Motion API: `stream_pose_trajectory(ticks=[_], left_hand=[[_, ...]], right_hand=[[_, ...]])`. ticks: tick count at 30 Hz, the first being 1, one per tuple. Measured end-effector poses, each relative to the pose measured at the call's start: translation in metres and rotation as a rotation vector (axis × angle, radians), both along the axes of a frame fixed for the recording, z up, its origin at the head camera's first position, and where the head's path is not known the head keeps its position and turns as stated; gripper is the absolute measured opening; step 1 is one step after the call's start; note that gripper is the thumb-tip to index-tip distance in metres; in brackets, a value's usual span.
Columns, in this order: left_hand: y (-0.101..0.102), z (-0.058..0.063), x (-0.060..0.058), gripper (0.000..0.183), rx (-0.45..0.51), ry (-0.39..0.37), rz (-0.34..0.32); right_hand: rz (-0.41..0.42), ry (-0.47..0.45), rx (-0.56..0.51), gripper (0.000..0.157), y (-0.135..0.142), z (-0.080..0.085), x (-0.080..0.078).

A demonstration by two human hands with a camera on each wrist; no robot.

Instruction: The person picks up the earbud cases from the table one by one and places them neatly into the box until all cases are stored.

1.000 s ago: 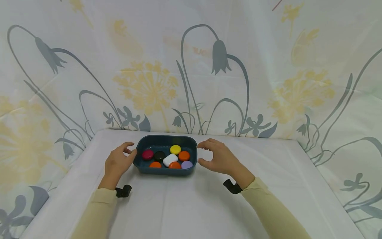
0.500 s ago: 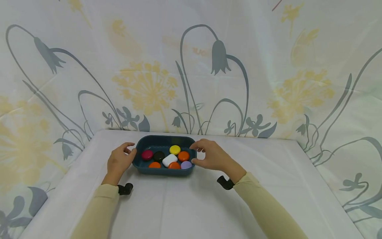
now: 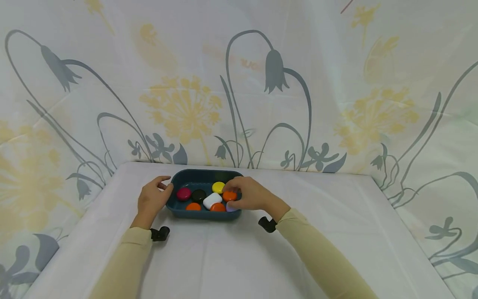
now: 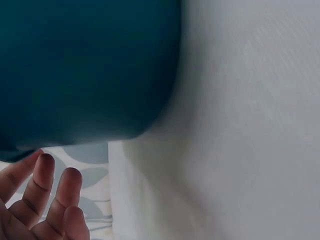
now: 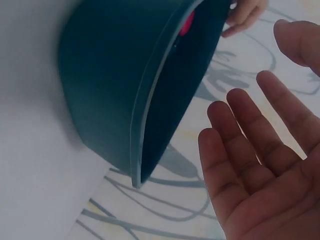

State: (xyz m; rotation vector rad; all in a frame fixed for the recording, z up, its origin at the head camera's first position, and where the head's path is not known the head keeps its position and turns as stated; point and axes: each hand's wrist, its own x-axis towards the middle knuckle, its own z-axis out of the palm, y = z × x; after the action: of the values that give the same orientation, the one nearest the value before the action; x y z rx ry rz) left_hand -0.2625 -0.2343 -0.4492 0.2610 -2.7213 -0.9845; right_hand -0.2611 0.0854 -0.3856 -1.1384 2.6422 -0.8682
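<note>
A dark teal rectangular dish with rounded corners holds several glossy, rounded pebble-like pieces. Among them are a crimson piece, a black one, a white one and a yellow one. My right hand reaches over the dish's right end, fingers spread above an orange piece and a partly covered lilac piece. In the right wrist view its fingers extend with nothing between them. My left hand stays at the left end, relaxed fingertips right at the rim.
White cloth covers the table under the dish. Behind it hangs a flower-patterned curtain, which also runs along both sides. A black wrist camera sits on the right wrist, another camera on the left.
My right hand has moved left from beside the dish to over its right end, now partly covering the lilac piece. The left hand has shifted slightly right. The pieces lie as before.
</note>
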Motion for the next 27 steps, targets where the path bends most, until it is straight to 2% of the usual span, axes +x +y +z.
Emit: stream_pose_trajectory(ticks=[8,18,27], left_hand=[[0.004,-0.002,-0.002,0.040,0.028,-0.048,0.021],[0.007,-0.002,-0.003,0.040,0.036,-0.033,0.030],[0.008,-0.005,-0.002,0.039,0.094,-0.017,0.058]], right_hand=[[0.030,-0.084,0.034,0.037,-0.016,-0.009,-0.008],[0.037,-0.097,0.120,0.032,-0.026,-0.021,-0.017],[0.052,-0.139,0.108,0.028,-0.030,-0.027,-0.022]])
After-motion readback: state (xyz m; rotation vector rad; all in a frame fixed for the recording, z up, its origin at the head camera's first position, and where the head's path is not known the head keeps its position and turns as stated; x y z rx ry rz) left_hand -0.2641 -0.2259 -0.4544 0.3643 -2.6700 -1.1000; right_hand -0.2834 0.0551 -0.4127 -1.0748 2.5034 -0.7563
